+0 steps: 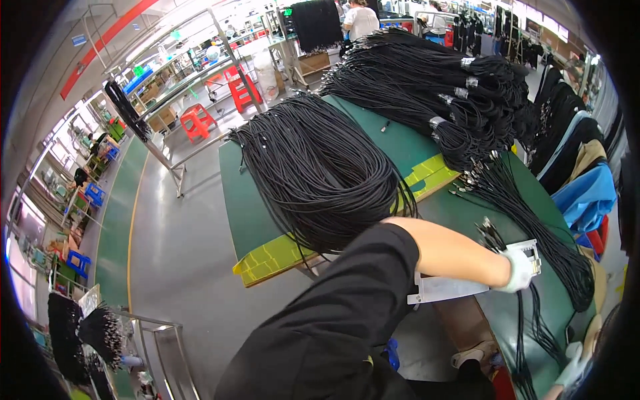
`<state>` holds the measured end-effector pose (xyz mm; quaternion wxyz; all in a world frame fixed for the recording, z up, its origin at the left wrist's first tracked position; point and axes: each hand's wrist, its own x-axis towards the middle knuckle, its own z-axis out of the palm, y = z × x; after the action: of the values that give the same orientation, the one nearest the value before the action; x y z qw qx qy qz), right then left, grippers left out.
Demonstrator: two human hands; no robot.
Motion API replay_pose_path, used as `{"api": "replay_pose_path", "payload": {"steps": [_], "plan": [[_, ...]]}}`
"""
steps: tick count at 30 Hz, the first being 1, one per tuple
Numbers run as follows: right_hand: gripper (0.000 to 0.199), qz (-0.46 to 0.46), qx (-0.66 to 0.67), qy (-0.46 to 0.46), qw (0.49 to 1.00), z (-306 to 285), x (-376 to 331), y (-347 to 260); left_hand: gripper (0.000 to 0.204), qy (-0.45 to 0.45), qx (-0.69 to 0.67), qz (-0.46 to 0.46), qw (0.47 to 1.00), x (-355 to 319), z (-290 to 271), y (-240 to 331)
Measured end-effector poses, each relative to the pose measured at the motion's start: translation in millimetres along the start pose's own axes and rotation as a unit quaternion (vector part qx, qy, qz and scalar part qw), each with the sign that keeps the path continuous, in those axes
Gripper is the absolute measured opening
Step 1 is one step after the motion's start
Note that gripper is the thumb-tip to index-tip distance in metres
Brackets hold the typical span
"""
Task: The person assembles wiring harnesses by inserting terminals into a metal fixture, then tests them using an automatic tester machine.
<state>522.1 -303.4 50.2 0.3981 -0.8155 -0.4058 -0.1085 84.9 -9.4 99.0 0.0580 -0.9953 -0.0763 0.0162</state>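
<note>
My left arm, in a black sleeve, reaches across to the right. My left hand (pixel 517 270) wears a white glove and closes on the upper end of a flat metal fixture (pixel 447 289) at the edge of the green table (pixel 250 213). Thin black cables (pixel 533 220) with metal tips run past that hand. My right hand (pixel 573 370), also gloved, shows only partly at the lower right edge beside hanging black cables (pixel 527 340); its grip is hidden.
A big coil of black cables (pixel 320 173) lies on the table, with taped bundles (pixel 440 80) piled behind it. Yellow tape patches (pixel 273 257) mark the table edge. Red stools (pixel 198 122), metal racks and another person (pixel 361 20) stand further off.
</note>
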Motion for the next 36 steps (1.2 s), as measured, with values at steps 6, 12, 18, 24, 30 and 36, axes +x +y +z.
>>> {"api": "replay_pose_path", "payload": {"steps": [6, 12, 18, 24, 30, 36], "plan": [[0.080, -0.263, -0.042, -0.160, 0.951, 130, -97, -214, 0.023, 0.038, -0.066, 0.032, 0.997, 83, 29, 50], [0.074, -0.062, 0.019, -0.151, 0.986, 186, -106, -207, 0.028, 0.095, 0.004, -0.049, 0.994, 67, 49, 40], [0.054, -0.044, 0.006, -0.165, 0.985, 192, -101, -171, 0.064, 0.140, -0.265, -0.219, 0.929, -47, 57, -18], [0.050, -0.061, -0.008, -0.168, 0.984, 190, -99, -172, 0.067, 0.125, -0.241, -0.287, 0.919, -102, 84, -23], [0.050, -0.088, 0.012, -0.165, 0.982, 190, -99, -167, 0.076, 0.029, -0.306, -0.295, 0.905, -102, 67, -17], [0.043, -0.095, 0.000, -0.198, 0.976, 187, -95, -158, 0.085, 0.032, -0.378, -0.314, 0.870, -118, 72, 31]]}}
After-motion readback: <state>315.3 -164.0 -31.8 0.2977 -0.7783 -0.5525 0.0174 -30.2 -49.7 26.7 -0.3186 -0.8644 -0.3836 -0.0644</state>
